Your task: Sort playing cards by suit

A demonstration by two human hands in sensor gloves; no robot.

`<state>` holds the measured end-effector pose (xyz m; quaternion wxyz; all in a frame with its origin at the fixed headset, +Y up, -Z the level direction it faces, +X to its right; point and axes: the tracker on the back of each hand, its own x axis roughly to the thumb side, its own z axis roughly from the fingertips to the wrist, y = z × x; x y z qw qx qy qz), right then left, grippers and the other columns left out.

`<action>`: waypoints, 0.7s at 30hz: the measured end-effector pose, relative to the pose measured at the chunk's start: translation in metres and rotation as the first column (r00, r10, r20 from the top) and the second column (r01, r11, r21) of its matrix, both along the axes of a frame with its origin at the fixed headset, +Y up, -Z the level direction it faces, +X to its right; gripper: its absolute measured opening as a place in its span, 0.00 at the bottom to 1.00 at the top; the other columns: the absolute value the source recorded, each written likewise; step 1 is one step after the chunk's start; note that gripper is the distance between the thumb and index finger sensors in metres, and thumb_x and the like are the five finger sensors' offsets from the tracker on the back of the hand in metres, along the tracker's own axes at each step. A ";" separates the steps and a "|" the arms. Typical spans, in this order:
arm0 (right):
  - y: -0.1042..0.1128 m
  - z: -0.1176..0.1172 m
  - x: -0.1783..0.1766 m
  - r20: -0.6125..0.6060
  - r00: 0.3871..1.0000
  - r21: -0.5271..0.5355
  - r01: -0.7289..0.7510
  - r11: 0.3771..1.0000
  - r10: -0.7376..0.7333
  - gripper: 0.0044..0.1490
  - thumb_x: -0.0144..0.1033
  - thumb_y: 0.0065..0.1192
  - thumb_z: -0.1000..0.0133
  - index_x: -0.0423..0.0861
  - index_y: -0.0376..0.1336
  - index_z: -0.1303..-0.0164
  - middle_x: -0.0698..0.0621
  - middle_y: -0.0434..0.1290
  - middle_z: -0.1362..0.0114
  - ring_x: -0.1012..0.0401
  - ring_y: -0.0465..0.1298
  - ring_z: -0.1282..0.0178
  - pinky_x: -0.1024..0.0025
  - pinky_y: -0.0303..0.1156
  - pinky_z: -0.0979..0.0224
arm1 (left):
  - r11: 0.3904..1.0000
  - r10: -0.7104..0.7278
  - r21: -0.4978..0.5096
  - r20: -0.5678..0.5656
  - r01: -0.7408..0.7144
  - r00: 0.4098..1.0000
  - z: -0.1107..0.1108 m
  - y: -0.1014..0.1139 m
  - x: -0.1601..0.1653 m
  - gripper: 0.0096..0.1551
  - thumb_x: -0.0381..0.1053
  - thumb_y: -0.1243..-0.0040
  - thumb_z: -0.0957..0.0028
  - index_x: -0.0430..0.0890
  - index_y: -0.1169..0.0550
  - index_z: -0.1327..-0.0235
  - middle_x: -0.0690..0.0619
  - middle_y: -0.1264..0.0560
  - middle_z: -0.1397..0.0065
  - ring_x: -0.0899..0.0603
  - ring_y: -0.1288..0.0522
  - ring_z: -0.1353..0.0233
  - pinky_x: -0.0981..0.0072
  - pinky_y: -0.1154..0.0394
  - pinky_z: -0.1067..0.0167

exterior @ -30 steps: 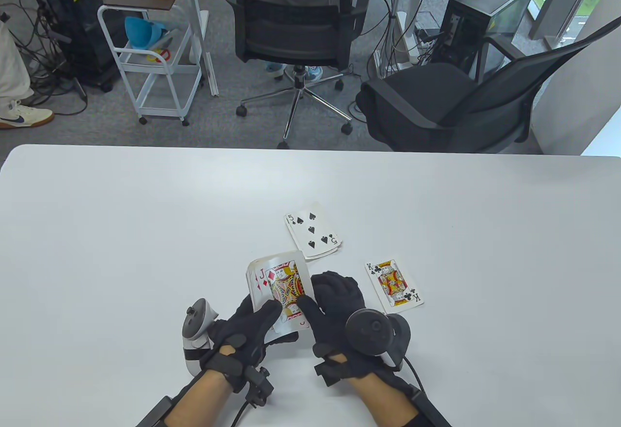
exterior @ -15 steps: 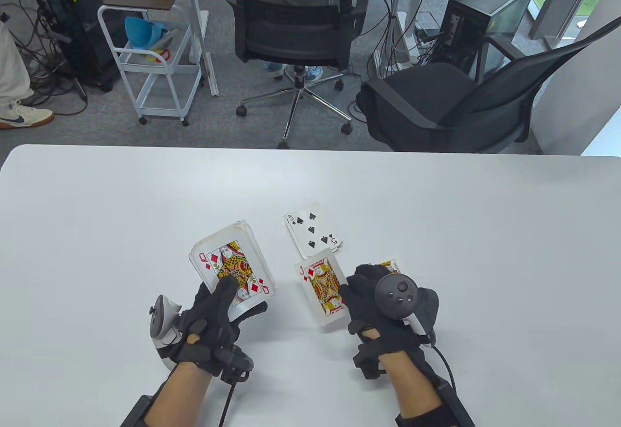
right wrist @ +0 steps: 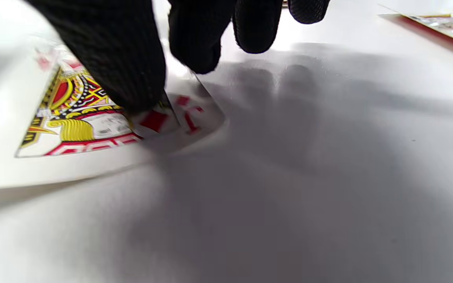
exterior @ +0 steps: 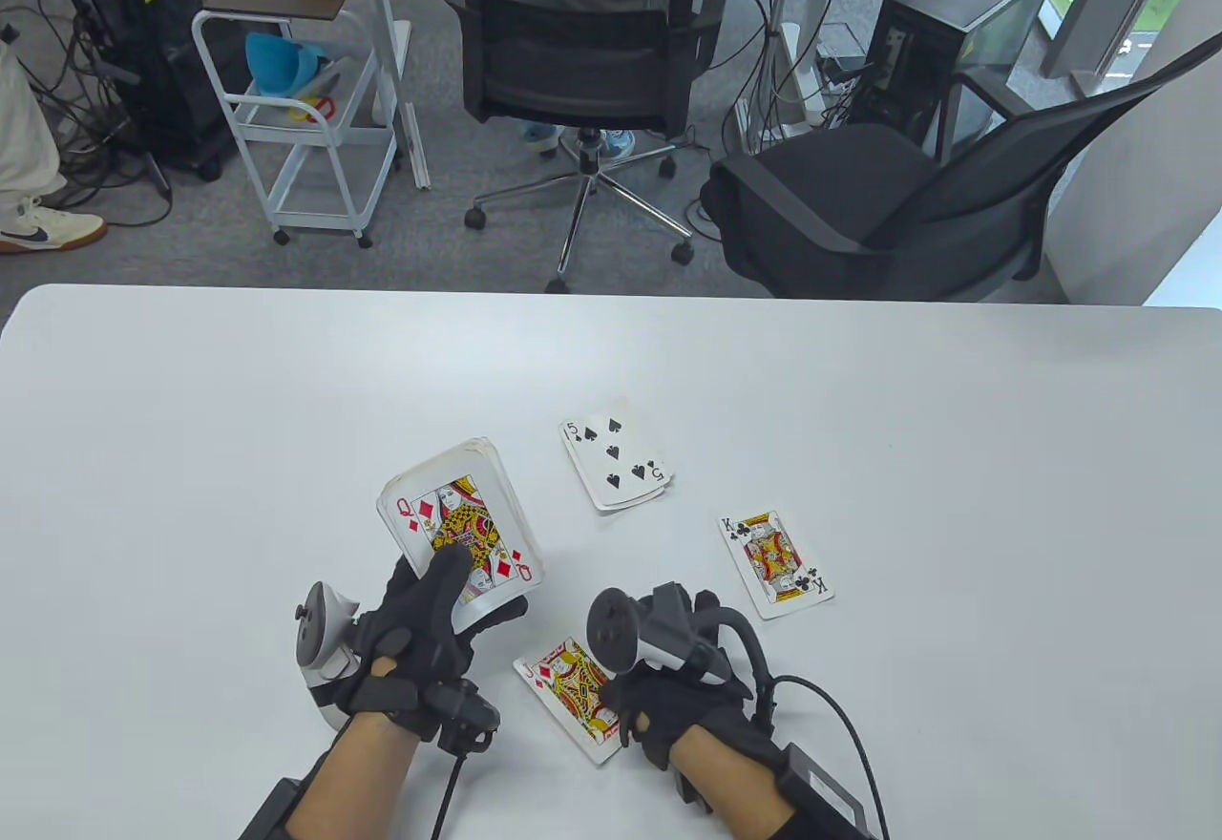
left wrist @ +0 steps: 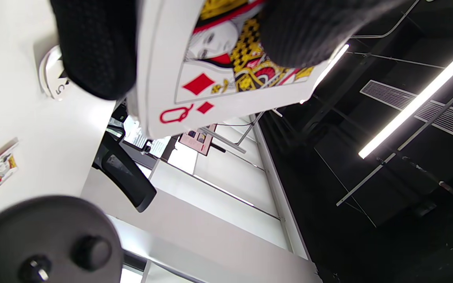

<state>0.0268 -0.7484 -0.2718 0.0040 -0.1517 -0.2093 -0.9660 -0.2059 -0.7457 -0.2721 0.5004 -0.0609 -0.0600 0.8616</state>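
**Table view — suit piles started, jack of diamonds going down**

Item 1. Left hand: fingers curled under the deck, thumb pressed on its top card, the queen of diamonds. Held face up and raised off the table, likely so the next suit can be read at a glance.

Item 2. Right hand: thumb and fingertips pinch the near corner of the jack of diamonds, which lies low at the table's front edge — apparently opening a diamonds pile, apart from the others. Right wrist view shows the card's corner bent slightly up under the pinch.

Item 3. Spades pile, five on top, loosely squared, beyond the deck.

Item 4. King of clubs, single, flat, right of the spades.

Item 5. Table: white, smooth, matt.

Item 6. Room: two black office chairs, a white trolley, computer towers and cables on grey carpet.
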 end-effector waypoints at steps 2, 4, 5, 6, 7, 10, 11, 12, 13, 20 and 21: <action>0.004 0.001 -0.002 -0.015 0.999 -0.006 0.034 0.999 -0.034 0.36 0.54 0.79 0.44 0.43 0.64 0.37 0.37 0.52 0.19 0.34 0.42 0.15 0.25 0.37 0.23 | 1.000 -0.006 0.001 0.008 0.006 1.000 0.000 0.000 0.000 0.37 0.61 0.35 0.43 0.55 0.37 0.24 0.55 0.29 0.23 0.39 0.23 0.28 0.52 0.14 0.44; 0.007 0.000 0.001 -0.010 0.996 0.008 0.093 0.996 -0.093 0.37 0.58 0.75 0.43 0.43 0.64 0.37 0.37 0.53 0.19 0.34 0.43 0.16 0.26 0.38 0.23 | 1.000 -0.012 0.000 0.011 0.012 1.000 0.000 -0.001 0.000 0.37 0.61 0.35 0.43 0.55 0.37 0.24 0.55 0.29 0.23 0.39 0.23 0.28 0.52 0.14 0.44; 0.009 -0.002 0.005 0.011 0.992 0.044 0.126 0.991 -0.126 0.37 0.59 0.74 0.42 0.43 0.65 0.38 0.37 0.53 0.19 0.34 0.43 0.16 0.26 0.38 0.23 | 1.000 -0.018 -0.005 0.018 0.018 1.000 0.000 -0.002 0.000 0.37 0.61 0.35 0.43 0.55 0.37 0.24 0.55 0.29 0.23 0.39 0.23 0.28 0.52 0.14 0.44; 0.012 -0.003 0.010 0.036 0.988 0.100 0.149 0.984 -0.153 0.35 0.58 0.72 0.42 0.42 0.65 0.39 0.37 0.55 0.20 0.34 0.45 0.16 0.26 0.39 0.23 | 1.000 -0.024 -0.009 0.024 0.024 0.999 0.000 -0.003 0.002 0.37 0.60 0.36 0.43 0.55 0.37 0.24 0.54 0.29 0.23 0.39 0.23 0.28 0.52 0.15 0.44; 0.014 -0.005 0.014 0.051 0.983 0.140 0.167 0.976 -0.175 0.34 0.59 0.68 0.41 0.42 0.66 0.40 0.37 0.56 0.21 0.34 0.46 0.17 0.26 0.41 0.24 | 0.999 -0.030 -0.013 0.027 0.031 0.999 0.000 -0.004 0.003 0.37 0.60 0.36 0.43 0.55 0.37 0.24 0.54 0.29 0.23 0.39 0.23 0.28 0.52 0.14 0.44; 0.022 -0.008 0.032 0.086 0.935 0.267 0.311 0.912 -0.344 0.33 0.59 0.63 0.40 0.42 0.66 0.40 0.37 0.56 0.21 0.34 0.47 0.17 0.27 0.42 0.24 | 0.996 -0.076 -0.039 0.044 0.078 0.996 0.001 -0.006 0.008 0.37 0.60 0.36 0.43 0.55 0.37 0.24 0.54 0.30 0.23 0.39 0.23 0.28 0.52 0.15 0.44; 0.026 -0.008 0.039 0.091 0.910 0.316 0.360 0.878 -0.405 0.34 0.59 0.63 0.40 0.42 0.66 0.39 0.37 0.56 0.21 0.34 0.46 0.17 0.27 0.42 0.24 | 0.993 -0.105 -0.050 0.064 0.108 0.992 0.002 -0.008 0.011 0.37 0.60 0.36 0.43 0.55 0.38 0.24 0.54 0.30 0.23 0.39 0.23 0.28 0.51 0.15 0.44; 0.028 -0.008 0.043 0.086 0.893 0.349 0.388 0.853 -0.441 0.34 0.59 0.62 0.40 0.42 0.66 0.39 0.37 0.57 0.21 0.34 0.47 0.17 0.27 0.43 0.24 | 0.991 -0.120 -0.052 0.080 0.125 0.990 0.002 -0.009 0.013 0.37 0.60 0.36 0.43 0.55 0.38 0.24 0.54 0.30 0.23 0.38 0.23 0.28 0.51 0.15 0.44; 0.031 -0.008 0.048 0.061 0.863 0.390 0.442 0.808 -0.502 0.34 0.60 0.61 0.40 0.43 0.65 0.38 0.37 0.56 0.20 0.34 0.47 0.17 0.27 0.44 0.24 | 0.988 -0.141 -0.055 0.098 0.147 0.985 0.003 -0.011 0.017 0.37 0.60 0.36 0.43 0.55 0.38 0.24 0.54 0.30 0.23 0.38 0.23 0.28 0.51 0.15 0.44; 0.035 -0.004 0.062 -0.039 0.552 0.453 0.753 0.478 -0.833 0.35 0.60 0.60 0.42 0.44 0.64 0.37 0.39 0.59 0.21 0.35 0.51 0.18 0.28 0.46 0.24 | 0.959 -0.258 -0.062 0.196 0.275 0.946 0.005 -0.021 0.035 0.37 0.58 0.35 0.43 0.55 0.38 0.24 0.54 0.30 0.23 0.38 0.24 0.27 0.50 0.15 0.43; 0.034 -0.004 0.061 -0.046 0.557 0.450 0.752 0.481 -0.829 0.35 0.60 0.60 0.41 0.44 0.64 0.36 0.39 0.59 0.22 0.35 0.51 0.18 0.28 0.46 0.24 | 0.956 -0.270 -0.060 0.205 0.288 0.941 0.005 -0.021 0.036 0.37 0.57 0.35 0.43 0.55 0.38 0.24 0.54 0.30 0.23 0.38 0.24 0.27 0.50 0.15 0.43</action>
